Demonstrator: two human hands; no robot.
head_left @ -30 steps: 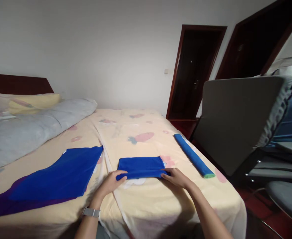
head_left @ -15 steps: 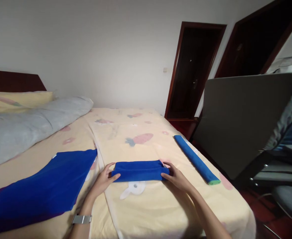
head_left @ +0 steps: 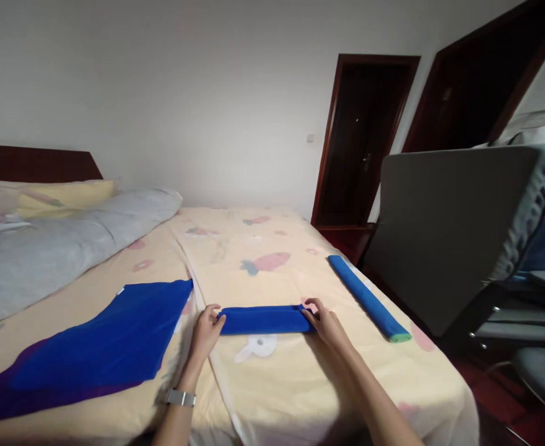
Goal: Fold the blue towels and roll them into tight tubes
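Note:
A blue cloth (head_left: 263, 321), folded into a narrow flat strip, lies crosswise on the bed in front of me. My left hand (head_left: 209, 328), with a silver band on its wrist, pinches the strip's left end between thumb and fingers. At the right end, my right hand (head_left: 323, 322) grips the cloth the same way. To the left a larger blue cloth (head_left: 100, 341) is spread out, with a small white tag at its upper edge. A rolled blue cloth (head_left: 370, 300) with a green end rests near the bed's right edge.
The bed (head_left: 272, 384) has a yellow sheet with carrot and rabbit prints. A grey bolster-like quilt (head_left: 82, 235) and a yellow pillow (head_left: 63, 195) lie at the left. Right of the bed stand a dark grey panel (head_left: 440, 235) and a chair (head_left: 537, 378). A door (head_left: 363, 142) is behind.
The near layer of the cloth has been folded over toward the far edge, making the strip narrower. Both hands moved with it, still at its ends. The view shifted slightly.

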